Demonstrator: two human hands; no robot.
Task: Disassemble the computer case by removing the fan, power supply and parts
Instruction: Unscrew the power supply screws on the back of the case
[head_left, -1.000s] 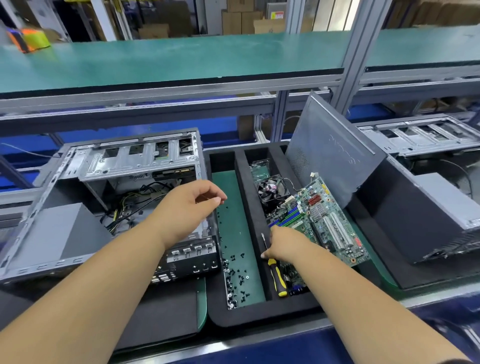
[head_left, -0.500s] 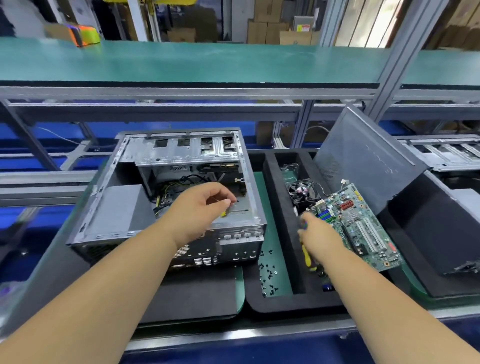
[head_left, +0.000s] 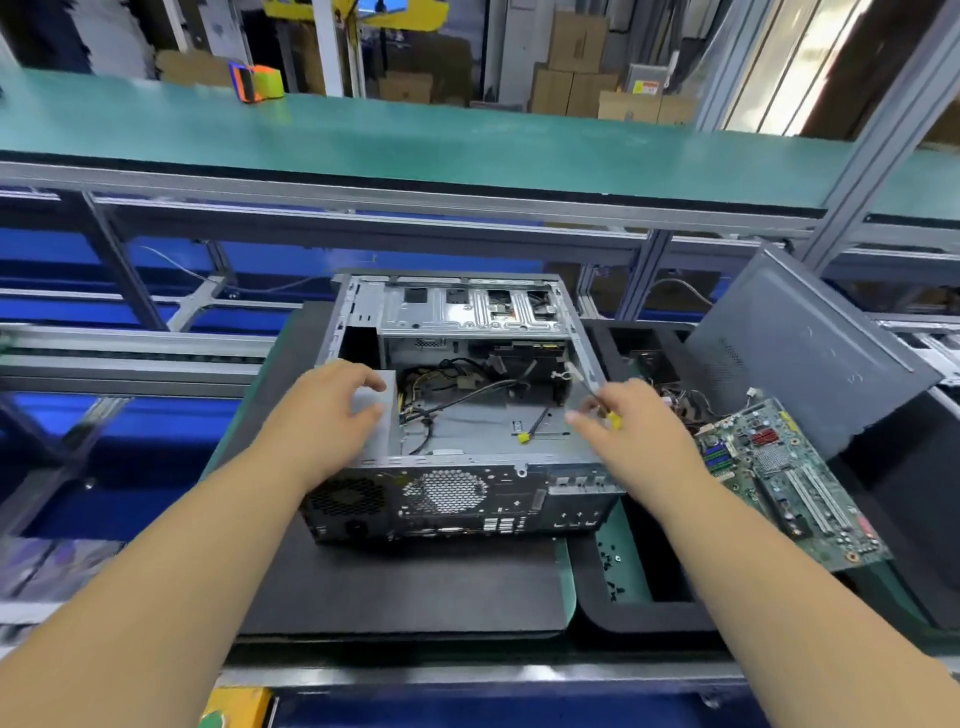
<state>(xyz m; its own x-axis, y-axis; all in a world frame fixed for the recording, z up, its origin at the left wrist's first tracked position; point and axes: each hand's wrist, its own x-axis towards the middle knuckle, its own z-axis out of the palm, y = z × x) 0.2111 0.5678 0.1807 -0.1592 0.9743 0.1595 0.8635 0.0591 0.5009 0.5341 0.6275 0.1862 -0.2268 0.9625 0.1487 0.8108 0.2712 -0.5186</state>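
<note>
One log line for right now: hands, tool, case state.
left hand: on power supply | right hand: holds screwdriver over open case | motherboard: out, in tray

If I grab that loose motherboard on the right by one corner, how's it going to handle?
The motherboard is a thin flat board, so probably light and fairly stiff. It rests tilted on the tray edge, so a push might slide or tip it. Its exposed slots and chips look fragile; edges seem the safer hold.

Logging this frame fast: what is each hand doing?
Left hand: open, fingers on the power supply.
Right hand: closed, holding the screwdriver.
</note>
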